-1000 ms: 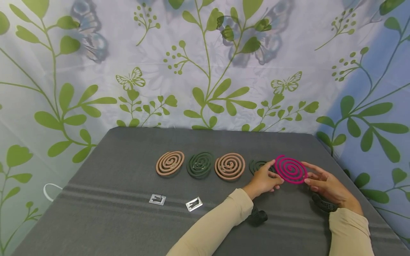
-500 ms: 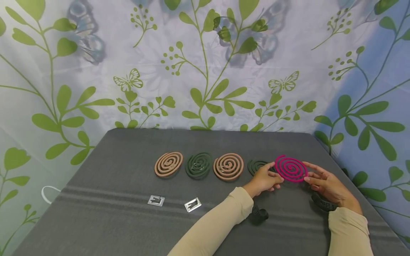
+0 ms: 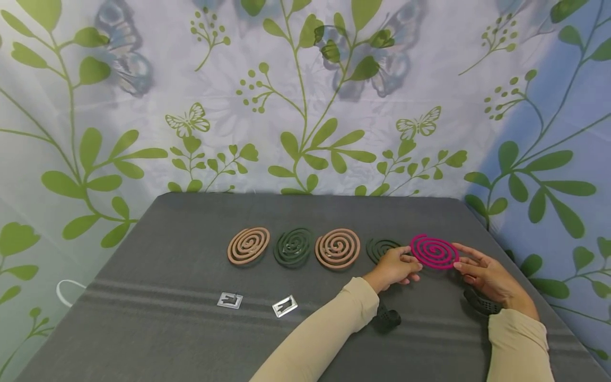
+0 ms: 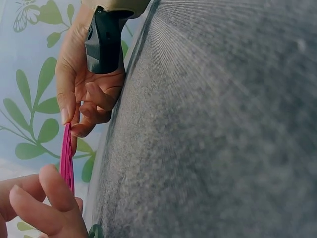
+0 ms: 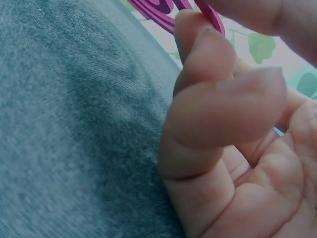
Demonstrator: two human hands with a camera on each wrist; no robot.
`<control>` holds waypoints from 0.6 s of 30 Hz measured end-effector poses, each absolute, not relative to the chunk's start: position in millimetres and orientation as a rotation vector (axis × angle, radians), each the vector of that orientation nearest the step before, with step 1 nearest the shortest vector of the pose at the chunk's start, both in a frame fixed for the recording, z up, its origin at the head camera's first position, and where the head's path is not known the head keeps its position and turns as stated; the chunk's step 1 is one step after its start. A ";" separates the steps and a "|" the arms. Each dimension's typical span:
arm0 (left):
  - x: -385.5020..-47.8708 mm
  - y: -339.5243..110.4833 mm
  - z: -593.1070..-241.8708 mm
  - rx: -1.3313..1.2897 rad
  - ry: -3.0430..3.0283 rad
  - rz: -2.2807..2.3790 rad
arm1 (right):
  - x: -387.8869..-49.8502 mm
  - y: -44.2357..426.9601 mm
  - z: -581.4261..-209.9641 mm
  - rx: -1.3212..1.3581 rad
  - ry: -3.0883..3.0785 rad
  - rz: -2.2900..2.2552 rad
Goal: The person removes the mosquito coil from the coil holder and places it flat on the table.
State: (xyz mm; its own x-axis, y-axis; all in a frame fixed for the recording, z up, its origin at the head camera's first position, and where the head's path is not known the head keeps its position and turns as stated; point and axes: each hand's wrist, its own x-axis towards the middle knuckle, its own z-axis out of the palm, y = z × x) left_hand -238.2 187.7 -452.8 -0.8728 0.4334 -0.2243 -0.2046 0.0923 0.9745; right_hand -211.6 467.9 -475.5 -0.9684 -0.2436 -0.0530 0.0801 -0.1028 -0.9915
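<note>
A pink mosquito coil (image 3: 435,250) is held above the table between my two hands. My left hand (image 3: 394,268) pinches its left edge, and my right hand (image 3: 488,277) grips the right edge between thumb and fingers. Seen from the left wrist, the pink coil (image 4: 67,157) appears nearly edge-on, a thin strip running from one hand to the other. Just behind my left hand lies a dark green coil (image 3: 380,247), partly covered by the fingers. The right wrist view catches only part of the pink coil at its top edge, past my curled fingers (image 5: 223,119).
Left of the hands, a tan coil (image 3: 337,248), a green coil (image 3: 293,247) and another tan coil (image 3: 249,245) form a row, with shiny bits at their middles. Nearer me lie two small metal stands (image 3: 230,300) (image 3: 285,306) on the grey table (image 3: 167,339). A patterned curtain hangs behind.
The pink coil has tipped slightly flatter, still in both hands. The table and the other coils have shifted a little left in the head view, while the hands stay nearly in place.
</note>
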 end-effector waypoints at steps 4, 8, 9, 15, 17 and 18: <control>-238.0 188.9 -453.1 0.217 1.918 1.826 | -212.1 467.9 -476.0 -0.121 1.956 -2.183; -237.7 188.7 -453.4 0.222 1.911 1.816 | -212.8 467.0 -475.7 -0.056 1.983 -2.176; -237.7 188.5 -453.4 0.223 1.911 1.811 | -212.9 466.6 -475.6 -0.037 1.995 -2.168; -237.9 188.0 -454.9 0.224 1.916 1.782 | -213.6 464.4 -474.8 0.044 2.052 -2.126; -237.8 188.3 -455.8 0.230 1.920 1.777 | -213.7 463.5 -474.3 0.054 2.050 -2.129; -237.6 188.5 -456.2 0.232 1.920 1.777 | -213.7 462.9 -473.9 0.058 2.048 -2.134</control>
